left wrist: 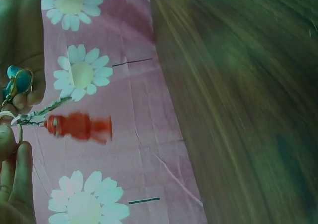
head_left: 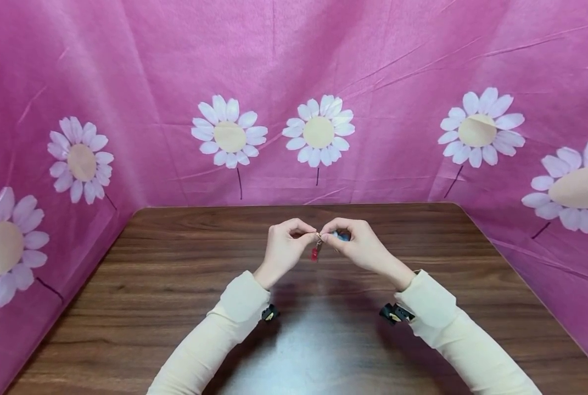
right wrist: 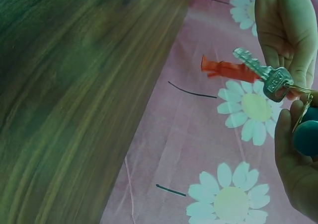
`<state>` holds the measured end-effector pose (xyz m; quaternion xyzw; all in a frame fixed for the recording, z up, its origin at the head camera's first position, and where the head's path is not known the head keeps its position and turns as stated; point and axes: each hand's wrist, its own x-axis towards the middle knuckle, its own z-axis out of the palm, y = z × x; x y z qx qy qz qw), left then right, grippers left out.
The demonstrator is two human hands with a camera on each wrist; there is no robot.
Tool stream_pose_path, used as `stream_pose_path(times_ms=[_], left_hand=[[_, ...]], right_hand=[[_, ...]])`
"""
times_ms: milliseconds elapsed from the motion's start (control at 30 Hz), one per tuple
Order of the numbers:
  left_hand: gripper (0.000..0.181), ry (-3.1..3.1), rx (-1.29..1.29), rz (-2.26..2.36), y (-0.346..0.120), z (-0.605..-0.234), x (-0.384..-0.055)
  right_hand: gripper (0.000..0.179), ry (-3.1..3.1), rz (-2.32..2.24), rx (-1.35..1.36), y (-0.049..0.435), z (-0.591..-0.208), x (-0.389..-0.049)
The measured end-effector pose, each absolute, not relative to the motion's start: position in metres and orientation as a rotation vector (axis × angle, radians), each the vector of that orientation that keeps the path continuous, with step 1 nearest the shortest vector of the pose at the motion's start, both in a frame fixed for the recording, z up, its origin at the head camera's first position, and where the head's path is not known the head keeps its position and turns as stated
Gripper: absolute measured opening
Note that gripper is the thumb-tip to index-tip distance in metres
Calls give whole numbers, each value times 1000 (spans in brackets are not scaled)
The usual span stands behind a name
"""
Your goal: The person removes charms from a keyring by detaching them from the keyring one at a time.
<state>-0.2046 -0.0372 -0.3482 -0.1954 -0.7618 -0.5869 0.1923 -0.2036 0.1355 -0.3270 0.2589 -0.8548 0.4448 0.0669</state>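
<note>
Both hands meet in the air over the table. My left hand point(head_left: 284, 247) pinches a metal key ring point(left wrist: 21, 134) between thumb and fingertips. From this ring hang a silver key point(right wrist: 278, 82) and a small red figure charm point(left wrist: 79, 127). Fingertip to fingertip with it, my right hand point(head_left: 360, 244) pinches a keychain with gold-coloured metal fittings and a round blue charm point(right wrist: 305, 137). The blue charm lies against the inside of the right-hand fingers. Where the gold fitting meets the key ring, the fingertips partly hide it.
A brown wood-grain table point(head_left: 175, 263) lies beneath the hands. Pink cloth point(head_left: 274, 55) with white daisies surrounds it at the back and sides. Each cuffed sleeve has a small black wrist camera point(head_left: 396, 313) below it.
</note>
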Motion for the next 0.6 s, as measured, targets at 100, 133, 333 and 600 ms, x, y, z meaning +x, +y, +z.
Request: stream_pose_path(times_ms=[100, 133, 333, 600], left_hand=[[6, -2156, -505, -1689, -38, -347, -204], [7, -2161, -495, -1695, -38, -347, -205], [9, -2178, -451, -1752, -37, -356, -210], [9, -2175, -343, -1942, -36, -347, -204]], right_hand=[[6, -2548, 1307, 810, 135, -327, -204], [5, -2537, 1301, 817, 136, -327, -204], [4, -2521, 1305, 795, 137, -328, -203], [4, -2508, 1293, 767, 133, -320, -190]])
